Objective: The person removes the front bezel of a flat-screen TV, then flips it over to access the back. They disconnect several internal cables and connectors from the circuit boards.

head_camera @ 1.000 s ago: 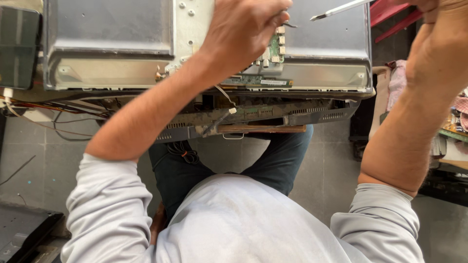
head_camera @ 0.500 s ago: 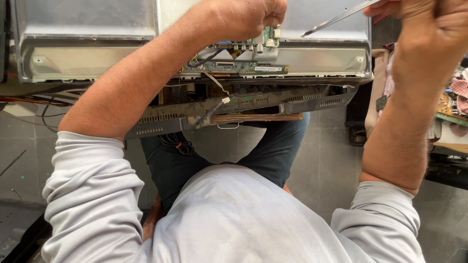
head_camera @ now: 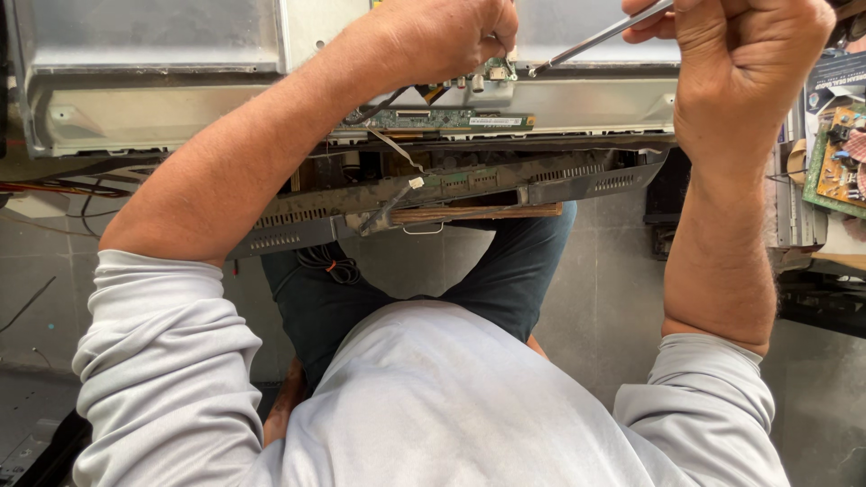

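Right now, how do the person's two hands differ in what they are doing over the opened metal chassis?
The left hand is curled over the small green circuit board at the chassis edge, fingers pinching there; what they pinch is hidden. The right hand is a fist around a thin metal tool, clear of the board. The left forearm slants across the metal chassis; the right forearm rises nearly straight up the picture. Both are bare, with grey sleeves pushed up.
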`<action>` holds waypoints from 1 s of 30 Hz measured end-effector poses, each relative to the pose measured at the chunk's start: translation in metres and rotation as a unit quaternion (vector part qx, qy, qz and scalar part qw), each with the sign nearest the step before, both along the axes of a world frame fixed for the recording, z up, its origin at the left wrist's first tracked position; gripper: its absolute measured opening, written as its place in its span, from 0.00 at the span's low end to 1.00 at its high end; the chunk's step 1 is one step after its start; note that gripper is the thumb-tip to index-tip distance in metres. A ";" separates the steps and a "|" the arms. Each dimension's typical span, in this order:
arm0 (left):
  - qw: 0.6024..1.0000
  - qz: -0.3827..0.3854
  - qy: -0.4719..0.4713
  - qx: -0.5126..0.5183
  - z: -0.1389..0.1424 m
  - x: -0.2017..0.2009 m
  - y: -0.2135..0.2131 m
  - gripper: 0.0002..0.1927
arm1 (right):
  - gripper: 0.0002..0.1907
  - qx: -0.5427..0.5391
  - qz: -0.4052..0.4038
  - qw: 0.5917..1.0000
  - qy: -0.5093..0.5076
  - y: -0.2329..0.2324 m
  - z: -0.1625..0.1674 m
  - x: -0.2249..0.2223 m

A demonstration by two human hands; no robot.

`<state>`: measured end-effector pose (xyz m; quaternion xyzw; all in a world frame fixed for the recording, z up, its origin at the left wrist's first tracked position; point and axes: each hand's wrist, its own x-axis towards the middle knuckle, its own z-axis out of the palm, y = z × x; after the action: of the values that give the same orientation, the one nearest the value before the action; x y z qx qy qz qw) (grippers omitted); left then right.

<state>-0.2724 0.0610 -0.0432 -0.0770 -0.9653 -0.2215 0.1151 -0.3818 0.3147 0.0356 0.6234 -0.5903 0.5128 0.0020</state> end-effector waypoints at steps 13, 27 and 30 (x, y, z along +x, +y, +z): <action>0.999 0.007 -0.049 0.009 0.002 0.000 0.001 0.06 | 0.08 0.015 -0.004 0.999 0.036 -0.017 -0.007 0.007; 0.999 0.019 -0.045 0.002 -0.003 -0.001 0.004 0.06 | 0.08 0.041 -0.012 0.998 0.048 -0.027 -0.013 0.007; 0.999 0.014 -0.030 -0.006 -0.004 -0.002 0.003 0.07 | 0.08 0.058 -0.011 0.996 0.070 -0.027 -0.010 0.011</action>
<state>-0.2743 0.0643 -0.0477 -0.0575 -0.9707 -0.2161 0.0883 -0.3711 0.2874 0.0261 0.6503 -0.6243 0.4326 0.0123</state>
